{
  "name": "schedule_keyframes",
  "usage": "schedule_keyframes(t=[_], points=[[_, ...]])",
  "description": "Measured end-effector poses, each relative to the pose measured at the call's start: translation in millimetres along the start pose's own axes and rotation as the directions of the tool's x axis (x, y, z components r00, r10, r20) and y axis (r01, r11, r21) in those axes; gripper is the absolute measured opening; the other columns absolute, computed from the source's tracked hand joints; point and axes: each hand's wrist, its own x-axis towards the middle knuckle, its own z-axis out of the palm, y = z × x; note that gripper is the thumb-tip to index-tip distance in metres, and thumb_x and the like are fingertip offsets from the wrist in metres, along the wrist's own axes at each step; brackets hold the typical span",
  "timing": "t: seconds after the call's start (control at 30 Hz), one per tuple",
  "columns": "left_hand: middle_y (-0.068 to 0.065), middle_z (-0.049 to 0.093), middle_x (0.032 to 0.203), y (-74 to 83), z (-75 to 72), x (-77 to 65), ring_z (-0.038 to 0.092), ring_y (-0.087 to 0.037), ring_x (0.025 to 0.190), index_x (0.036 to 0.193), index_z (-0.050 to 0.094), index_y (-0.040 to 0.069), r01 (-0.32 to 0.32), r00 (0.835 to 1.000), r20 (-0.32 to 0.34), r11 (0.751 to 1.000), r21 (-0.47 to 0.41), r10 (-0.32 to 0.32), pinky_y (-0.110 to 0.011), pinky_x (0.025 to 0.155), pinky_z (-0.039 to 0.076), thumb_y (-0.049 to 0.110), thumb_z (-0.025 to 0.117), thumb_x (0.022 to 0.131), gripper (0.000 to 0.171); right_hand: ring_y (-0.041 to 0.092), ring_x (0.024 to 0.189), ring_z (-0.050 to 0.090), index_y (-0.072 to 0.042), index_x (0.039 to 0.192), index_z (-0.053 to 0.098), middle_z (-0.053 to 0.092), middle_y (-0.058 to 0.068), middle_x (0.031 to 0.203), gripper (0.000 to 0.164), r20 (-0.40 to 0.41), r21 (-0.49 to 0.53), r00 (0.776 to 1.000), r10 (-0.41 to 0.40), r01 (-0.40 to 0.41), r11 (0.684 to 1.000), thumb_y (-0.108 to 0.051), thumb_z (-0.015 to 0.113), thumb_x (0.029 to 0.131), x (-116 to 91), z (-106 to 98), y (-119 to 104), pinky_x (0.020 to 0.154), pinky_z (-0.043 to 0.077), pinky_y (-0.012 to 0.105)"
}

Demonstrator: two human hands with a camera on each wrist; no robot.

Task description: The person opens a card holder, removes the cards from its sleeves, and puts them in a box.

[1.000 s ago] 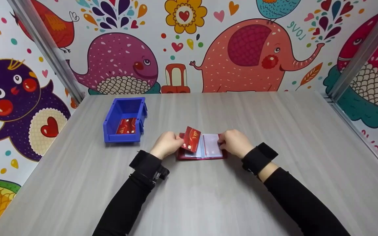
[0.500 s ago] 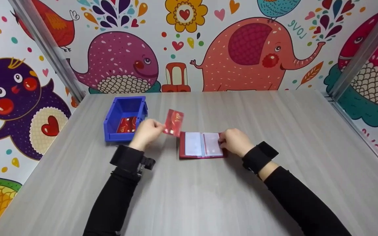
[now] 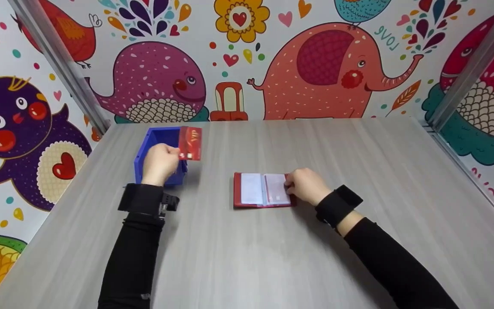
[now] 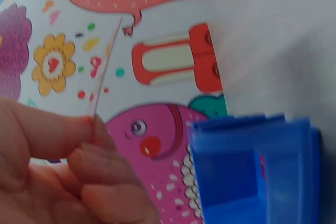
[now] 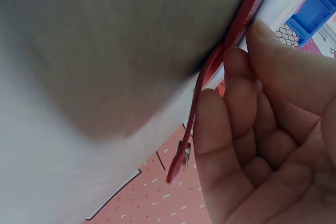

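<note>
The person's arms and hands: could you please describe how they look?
The sleeves are long and black, the left one with a small pale mark. Wide black bands circle both wrists; a small dark device sits on the left one. The left hand and right hand wear no gloves.

Left hand (image 3: 160, 164) screens much of blue bin (image 3: 161, 134)

Toward the far left corner of the table (image 3: 247, 257), the bin's front interior is hidden in the head view. The left wrist view shows inside only a sliver of red (image 4: 262, 165), too small to identify, and crops the bin below. The red card (image 3: 192, 143) has fine print too small to read. The right hand (image 3: 307, 187) covers part of the wallet (image 3: 237, 191), whose far end leaves the right wrist view. The table's near edge is cut off.
</note>
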Motion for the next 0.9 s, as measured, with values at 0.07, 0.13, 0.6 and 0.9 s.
schedule_keyframes(t=[0.07,0.13,0.6,0.9], points=[[-0.021,0.067,0.118,-4.9,-3.8,3.1,0.062,-0.036,0.101,0.115,0.069,-0.004,0.020,1.000,0.001,1.000,0.005,-0.020,-0.046,0.084,0.047,0.016,0.044,0.098,0.036,0.027,0.080,0.068,-0.002,0.087,0.077,0.073,0.009,0.086,0.011,-0.003,-0.001,1.000,-0.002,0.002,1.000,-0.003,0.081,0.076,0,0,0,0.075,0.054,0.043],[-0.022,0.065,0.122,-9.8,-7.0,5.9,0.061,-0.037,0.105,0.116,0.068,-0.005,0.036,0.999,-0.003,0.999,0.010,-0.036,-0.046,0.086,0.046,0.016,0.044,0.099,0.037,0.027,0.080,0.068,-0.002,0.087,0.077,0.073,0.009,0.086,0.011,0.000,-0.002,1.000,0.001,-0.001,1.000,-0.003,0.081,0.076,0,0,1,0.075,0.054,0.043],[-0.022,0.058,0.133,-37.2,-22.7,20.4,0.055,-0.040,0.118,0.128,0.063,-0.002,0.235,0.971,-0.062,0.971,0.047,-0.232,-0.051,0.093,0.045,0.023,0.047,0.099,0.041,0.028,0.084,0.068,-0.001,0.091,0.078,0.073,0.011,0.092,0.014,0.026,-0.003,0.999,0.021,-0.021,1.000,-0.003,0.081,0.078,1,-1,-1,0.078,0.053,0.042],[-0.028,0.058,0.129,-45.1,-20.8,24.5,0.057,-0.044,0.113,0.124,0.062,-0.007,0.257,0.966,-0.074,0.958,0.125,-0.249,-0.055,0.087,0.048,0.026,0.047,0.099,0.044,0.028,0.080,0.067,-0.003,0.087,0.078,0.073,0.010,0.088,0.011,0.003,-0.018,1.000,0.002,-0.001,1.000,-0.004,0.082,0.076,0,0,0,0.075,0.053,0.043]])
